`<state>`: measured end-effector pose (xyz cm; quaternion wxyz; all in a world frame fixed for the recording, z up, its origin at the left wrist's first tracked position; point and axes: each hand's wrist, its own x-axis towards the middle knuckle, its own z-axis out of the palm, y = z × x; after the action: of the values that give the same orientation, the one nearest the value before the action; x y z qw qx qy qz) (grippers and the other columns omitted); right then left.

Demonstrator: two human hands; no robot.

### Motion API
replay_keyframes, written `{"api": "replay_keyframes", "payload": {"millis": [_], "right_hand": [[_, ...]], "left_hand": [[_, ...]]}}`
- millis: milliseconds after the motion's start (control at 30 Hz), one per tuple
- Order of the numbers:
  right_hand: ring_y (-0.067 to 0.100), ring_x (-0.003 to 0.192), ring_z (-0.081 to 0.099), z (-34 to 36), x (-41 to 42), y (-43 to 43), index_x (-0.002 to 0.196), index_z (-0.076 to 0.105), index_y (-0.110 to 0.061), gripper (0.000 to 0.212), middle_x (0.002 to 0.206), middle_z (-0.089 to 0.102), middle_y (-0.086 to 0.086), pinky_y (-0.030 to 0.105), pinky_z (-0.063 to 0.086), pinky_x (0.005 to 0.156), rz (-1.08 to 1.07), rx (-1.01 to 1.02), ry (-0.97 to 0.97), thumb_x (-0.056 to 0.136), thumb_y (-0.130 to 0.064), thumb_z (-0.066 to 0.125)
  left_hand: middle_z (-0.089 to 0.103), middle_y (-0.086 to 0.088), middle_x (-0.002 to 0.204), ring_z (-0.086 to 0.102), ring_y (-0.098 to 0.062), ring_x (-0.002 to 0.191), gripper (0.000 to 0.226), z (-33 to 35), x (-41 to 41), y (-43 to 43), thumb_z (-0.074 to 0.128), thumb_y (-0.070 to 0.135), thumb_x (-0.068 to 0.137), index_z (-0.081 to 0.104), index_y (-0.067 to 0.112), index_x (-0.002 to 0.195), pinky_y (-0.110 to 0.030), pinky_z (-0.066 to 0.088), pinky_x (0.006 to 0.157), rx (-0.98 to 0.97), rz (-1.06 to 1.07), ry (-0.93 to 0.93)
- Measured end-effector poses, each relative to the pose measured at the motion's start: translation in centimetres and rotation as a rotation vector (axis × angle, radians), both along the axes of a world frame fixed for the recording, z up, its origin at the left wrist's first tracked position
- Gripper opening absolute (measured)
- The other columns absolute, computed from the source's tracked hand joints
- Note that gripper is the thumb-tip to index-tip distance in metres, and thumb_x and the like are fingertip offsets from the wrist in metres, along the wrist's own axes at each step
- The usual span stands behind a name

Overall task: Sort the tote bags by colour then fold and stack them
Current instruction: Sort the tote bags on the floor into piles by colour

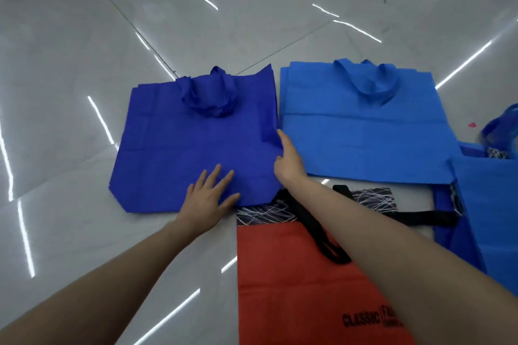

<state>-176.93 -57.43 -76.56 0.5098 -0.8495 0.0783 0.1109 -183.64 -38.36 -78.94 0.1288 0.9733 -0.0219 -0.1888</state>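
Dark blue tote bag (pixel 182 154) lies flat on floor (pixel 84 36) at 12 o'clock; left hand (pixel 208 196) presses it, fingers spread straight; right hand (pixel 288 161) at its 3 o'clock edge, grip cannot be told.

Deep royal-blue fabric tote bag (pixel 179 148) centre left, lighter sky-blue fabric tote bag (pixel 364 134) centre right, orange-red fabric tote bag (pixel 286 274) at bottom — black-and-white scribble-line top band (pixel 263 214), black handles (pixel 322 241), black lettering (pixel 364 319) — pale grey tiled floor (pixel 70 64).

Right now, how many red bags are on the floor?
1. The red bag lies nearest the person, just below the dark blue bag. Others may be hidden in the blue heap at the right edge.
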Motion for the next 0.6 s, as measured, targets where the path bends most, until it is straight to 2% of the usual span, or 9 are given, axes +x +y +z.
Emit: {"api": "replay_keyframes", "payload": {"millis": [67, 167, 300, 400, 467, 533, 600], "right_hand": [[0.03, 0.122, 0.043, -0.2, 0.4, 0.1, 0.15, 0.019, -0.02, 0.06, 0.137, 0.039, 0.015, 0.025, 0.032, 0.098, -0.007, -0.047, 0.009, 0.096, 0.0, 0.035], [0.032, 0.12, 0.041, -0.8, -0.6, -1.5, 0.145, 0.03, -0.01, 0.05, 0.132, 0.039, 0.017, 0.032, 0.031, 0.1, 0.013, -0.203, -0.093, 0.097, -0.004, 0.038], [0.029, 0.121, 0.04, -1.6, -3.7, -6.6, 0.134, 0.044, -0.005, 0.039, 0.131, 0.045, 0.014, 0.029, 0.028, 0.1, 0.074, -0.342, -0.191, 0.095, -0.006, 0.044], [0.03, 0.114, 0.047, -1.3, -7.3, -11.5, 0.124, 0.052, -0.003, 0.034, 0.123, 0.051, 0.014, 0.035, 0.035, 0.098, -0.02, -0.461, -0.292, 0.09, -0.004, 0.05], [0.034, 0.11, 0.051, -1.3, -10.3, -15.5, 0.119, 0.055, -0.002, 0.034, 0.121, 0.053, 0.016, 0.043, 0.042, 0.093, -0.12, -0.671, -0.321, 0.085, -0.007, 0.059], [0.037, 0.116, 0.048, -1.3, -13.4, -19.5, 0.121, 0.053, -0.001, 0.042, 0.128, 0.05, 0.019, 0.047, 0.042, 0.094, -0.237, -0.838, -0.214, 0.083, -0.013, 0.066], [0.04, 0.125, 0.041, -1.3, -16.1, -23.3, 0.127, 0.048, 0.001, 0.053, 0.138, 0.041, 0.024, 0.052, 0.037, 0.1, -0.347, -0.915, -0.074, 0.082, -0.018, 0.069]], "left_hand": [[-0.004, -0.005, 0.159, 0.001, -0.033, 0.144, 0.069, -0.5, 0.2, 0.0, 0.023, 0.068, 0.09, 0.006, 0.036, 0.149, -0.046, 0.016, 0.115, 0.052, 0.074, 0.102], [-0.007, -0.01, 0.158, 0.0, -0.037, 0.143, 0.063, -0.6, 0.6, 0.0, 0.025, 0.056, 0.096, 0.002, 0.033, 0.15, -0.047, 0.015, 0.114, 0.142, 0.121, 0.137], [0.007, -0.012, 0.158, 0.007, -0.035, 0.143, 0.055, 0.7, 2.1, -1.8, 0.027, 0.047, 0.099, 0.022, 0.023, 0.149, -0.047, 0.013, 0.114, 0.155, 0.037, -0.063], [0.015, -0.011, 0.156, 0.012, -0.031, 0.144, 0.05, 2.0, 2.4, -6.1, 0.031, 0.041, 0.1, 0.033, 0.019, 0.145, -0.043, 0.014, 0.114, 0.021, -0.146, -0.151], [0.025, -0.013, 0.153, 0.021, -0.03, 0.141, 0.054, 2.5, 2.1, -9.8, 0.028, 0.047, 0.098, 0.041, 0.016, 0.141, -0.041, 0.019, 0.112, -0.045, -0.298, -0.159], [0.037, -0.016, 0.146, 0.034, -0.031, 0.134, 0.073, 3.1, 1.5, -13.8, 0.015, 0.056, 0.086, 0.049, 0.012, 0.133, -0.04, 0.027, 0.107, -0.112, -0.426, -0.161], [0.042, -0.016, 0.141, 0.041, -0.03, 0.129, 0.083, 3.1, 0.8, -17.5, 0.007, 0.057, 0.077, 0.052, 0.011, 0.129, -0.038, 0.03, 0.104, -0.141, -0.524, -0.161]]}}
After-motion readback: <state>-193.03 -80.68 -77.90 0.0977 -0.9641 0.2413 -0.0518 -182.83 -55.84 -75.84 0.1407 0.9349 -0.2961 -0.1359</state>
